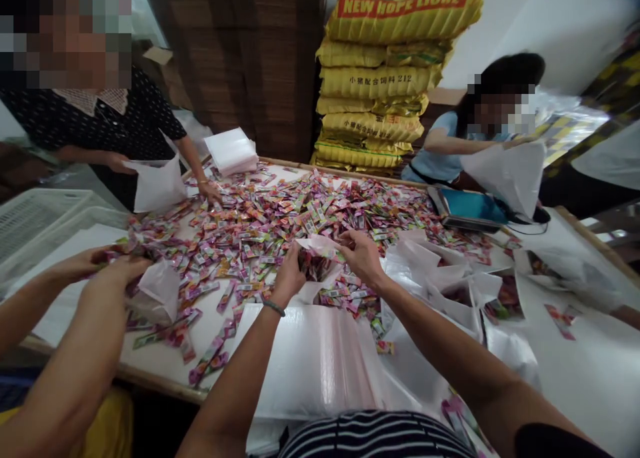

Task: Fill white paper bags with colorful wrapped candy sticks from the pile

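Note:
Near the middle of the table, my left hand (290,271) grips the left edge of an open white bag (320,246). Small colourful packets (313,269) show inside the bag's mouth. My right hand (361,255) is at the bag's right edge, thumb and fingers pinched close to the rim. A wide heap of pink and purple packets (260,235) spreads beyond and around both hands. Just below the bag lies a stack of flat white bags (310,358), close to my striped top.
Filled open bags (505,298) stand at the right. A scale (470,208) sits at the back right, beside a person holding a bag. Another person reaches in at the back left; a neighbour's hands hold a bag (160,288) at the left. Crates (50,225) stand far left.

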`<action>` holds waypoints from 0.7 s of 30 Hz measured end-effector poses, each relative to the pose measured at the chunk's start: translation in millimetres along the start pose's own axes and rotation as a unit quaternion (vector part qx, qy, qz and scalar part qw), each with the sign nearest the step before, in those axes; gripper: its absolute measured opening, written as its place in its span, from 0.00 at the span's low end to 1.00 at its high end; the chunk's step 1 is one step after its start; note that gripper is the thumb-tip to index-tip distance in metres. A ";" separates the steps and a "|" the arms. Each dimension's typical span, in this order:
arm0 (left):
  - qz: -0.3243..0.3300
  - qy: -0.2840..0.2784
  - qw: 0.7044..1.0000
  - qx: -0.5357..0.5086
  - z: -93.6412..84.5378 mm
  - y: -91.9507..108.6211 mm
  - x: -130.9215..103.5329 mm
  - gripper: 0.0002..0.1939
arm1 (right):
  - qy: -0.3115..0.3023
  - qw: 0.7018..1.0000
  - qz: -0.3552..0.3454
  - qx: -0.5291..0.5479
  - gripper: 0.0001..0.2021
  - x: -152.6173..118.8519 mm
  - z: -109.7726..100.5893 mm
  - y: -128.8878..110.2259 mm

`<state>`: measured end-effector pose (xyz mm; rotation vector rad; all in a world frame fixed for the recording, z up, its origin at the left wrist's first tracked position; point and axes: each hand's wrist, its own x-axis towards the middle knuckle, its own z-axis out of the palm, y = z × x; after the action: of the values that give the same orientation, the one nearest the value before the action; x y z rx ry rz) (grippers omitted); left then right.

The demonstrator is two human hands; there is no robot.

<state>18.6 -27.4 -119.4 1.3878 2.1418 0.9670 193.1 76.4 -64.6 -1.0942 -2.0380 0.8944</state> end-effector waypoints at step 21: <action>-0.001 0.008 1.000 0.008 -10.0 8.9 -11.4 0.44 | -0.113 0.956 0.030 -0.270 0.12 49.9 2.9 19.4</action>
<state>22.4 -38.7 -106.5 1.3908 2.1651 0.9655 177.1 127.3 -70.8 -1.3935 -2.5394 0.5115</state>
